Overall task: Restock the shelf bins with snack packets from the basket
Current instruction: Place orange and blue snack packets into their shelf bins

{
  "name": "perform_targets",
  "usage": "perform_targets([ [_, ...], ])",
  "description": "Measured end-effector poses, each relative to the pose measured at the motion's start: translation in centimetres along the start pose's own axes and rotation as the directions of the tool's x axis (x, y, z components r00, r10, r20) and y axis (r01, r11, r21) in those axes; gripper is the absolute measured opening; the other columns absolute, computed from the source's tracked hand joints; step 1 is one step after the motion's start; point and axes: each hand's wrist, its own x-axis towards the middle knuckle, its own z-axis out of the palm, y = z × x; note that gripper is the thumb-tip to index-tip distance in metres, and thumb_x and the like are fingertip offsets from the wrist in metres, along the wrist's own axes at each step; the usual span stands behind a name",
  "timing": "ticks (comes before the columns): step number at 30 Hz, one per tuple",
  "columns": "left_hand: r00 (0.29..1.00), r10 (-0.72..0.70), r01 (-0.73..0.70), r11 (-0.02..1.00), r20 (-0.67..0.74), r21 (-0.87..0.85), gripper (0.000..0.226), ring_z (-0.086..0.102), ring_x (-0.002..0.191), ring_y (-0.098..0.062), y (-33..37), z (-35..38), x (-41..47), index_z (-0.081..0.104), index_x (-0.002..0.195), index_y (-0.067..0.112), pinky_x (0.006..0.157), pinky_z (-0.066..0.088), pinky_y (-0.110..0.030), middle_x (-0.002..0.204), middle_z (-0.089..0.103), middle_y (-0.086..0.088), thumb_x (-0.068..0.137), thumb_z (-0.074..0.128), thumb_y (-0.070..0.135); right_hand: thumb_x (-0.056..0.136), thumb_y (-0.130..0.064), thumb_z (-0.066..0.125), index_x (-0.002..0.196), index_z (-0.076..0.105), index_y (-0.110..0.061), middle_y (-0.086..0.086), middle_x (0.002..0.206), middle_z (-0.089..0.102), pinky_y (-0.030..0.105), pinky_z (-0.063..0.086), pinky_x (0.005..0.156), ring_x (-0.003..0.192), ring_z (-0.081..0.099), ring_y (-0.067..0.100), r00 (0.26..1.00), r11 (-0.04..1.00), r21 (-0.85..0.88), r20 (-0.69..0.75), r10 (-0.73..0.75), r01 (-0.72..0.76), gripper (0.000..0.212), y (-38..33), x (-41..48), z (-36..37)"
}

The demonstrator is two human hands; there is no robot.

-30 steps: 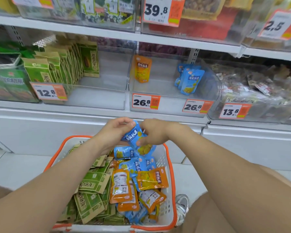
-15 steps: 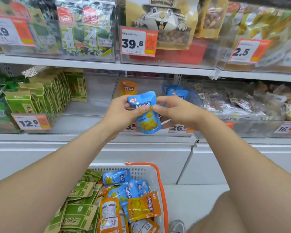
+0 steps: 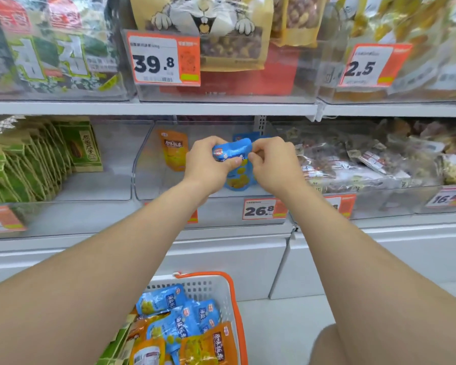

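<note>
At the left of the frame, flat green paper packets stand in a row in a clear plastic shelf bin. At centre, my left hand and right hand both pinch the top of one glossy blue snack pouch, held upright inside the next clear bin, right of an orange pouch. At lower centre sits a white plastic basket with an orange rim, holding more packets.
</note>
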Motion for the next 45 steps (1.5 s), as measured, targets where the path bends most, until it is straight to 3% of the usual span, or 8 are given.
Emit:
perform_targets([
  [4,0.999,-0.043,0.045,0.993,-0.017,0.112,0.027,0.071,0.089,-0.021,-0.9,2.0,1.2,0.074,0.096,0.022,0.08,0.06,-0.038,0.09,0.075,0.001,0.077,0.093,0.026,0.087,-0.008,0.061,0.112,0.072,-0.03,-0.001,0.108,0.072,0.041,0.034,0.092,0.113,0.052,0.033,0.995,0.96,-0.272,-0.089,0.044,-0.067,0.035,0.3,0.8,0.0],
  [9,0.993,-0.114,0.104,0.967,0.03,0.234,0.024,0.069,0.099,-0.027,-1.2,3.9,2.5,0.074,0.101,0.019,0.084,0.058,-0.035,0.103,0.074,-0.008,0.082,0.089,0.025,0.083,-0.008,0.071,0.119,0.065,-0.024,0.008,0.125,0.062,0.046,0.037,0.098,0.12,0.051,0.034,0.934,0.907,-0.299,-0.291,0.208,-0.296,0.039,2.0,1.7,0.1],
  [17,0.982,-0.153,0.125,0.966,0.11,0.228,0.034,0.068,0.107,-0.027,-1.2,7.2,3.8,0.068,0.119,0.013,0.087,0.055,-0.033,0.114,0.073,-0.007,0.087,0.08,0.011,0.081,-0.002,0.063,0.124,0.057,-0.014,0.011,0.127,0.058,0.047,0.046,0.092,0.117,0.053,0.036,0.925,0.95,-0.171,-0.326,0.194,-0.26,0.045,3.2,2.0,0.6],
  [31,0.969,-0.19,0.17,0.977,0.156,0.132,0.054,0.056,0.098,-0.018,-0.9,8.4,5.0,0.044,0.115,0.013,0.081,0.046,-0.03,0.105,0.057,0.002,0.084,0.087,0.019,0.076,-0.014,0.069,0.118,0.062,-0.02,0.005,0.117,0.064,0.044,0.038,0.093,0.112,0.05,0.033,0.94,0.912,-0.361,-0.335,0.066,-0.193,0.042,3.8,1.7,1.6],
  [34,0.977,-0.09,0.038,0.964,0.191,0.262,0.056,0.057,0.104,-0.022,-0.8,6.8,4.4,0.047,0.127,0.01,0.083,0.044,-0.031,0.111,0.057,-0.001,0.087,0.085,0.02,0.071,-0.02,0.071,0.108,0.069,-0.02,0.006,0.111,0.066,0.046,0.032,0.093,0.11,0.049,0.035,0.958,0.87,-0.479,-0.286,-0.032,-0.114,0.037,3.2,1.5,2.0],
  [37,0.964,0.12,-0.232,0.814,0.235,0.532,0.045,0.062,0.112,-0.035,-0.6,4.1,3.4,0.055,0.131,0.015,0.089,0.052,-0.042,0.127,0.059,-0.011,0.092,0.076,0.022,0.078,-0.017,0.066,0.109,0.069,-0.018,0.008,0.113,0.065,0.045,0.033,0.092,0.112,0.05,0.036,0.987,0.878,-0.479,-0.147,-0.066,-0.013,0.031,1.6,0.9,1.7],
  [42,0.902,0.337,-0.431,0.647,0.272,0.629,0.017,0.061,0.101,-0.037,-0.8,-1.3,0.1,0.059,0.11,0.015,0.082,0.053,-0.052,0.108,0.063,-0.009,0.093,0.064,0.016,0.088,-0.014,0.054,0.114,0.062,-0.01,0.013,0.107,0.067,0.037,0.037,0.073,0.102,0.06,0.038,0.997,0.954,-0.292,0.06,-0.049,0.065,0.027,-1.3,-0.7,1.3],
  [45,0.849,0.453,-0.51,0.571,0.272,0.643,0.015,0.058,0.095,-0.037,-1.7,-4.7,-2.5,0.06,0.102,0.014,0.081,0.048,-0.051,0.1,0.062,-0.01,0.089,0.063,0.008,0.088,-0.019,0.055,0.111,0.064,-0.014,0.014,0.108,0.066,0.04,0.052,0.078,0.103,0.059,0.036,0.975,0.982,-0.184,0.221,-0.006,0.048,0.025,-3.2,-2.3,0.7],
])
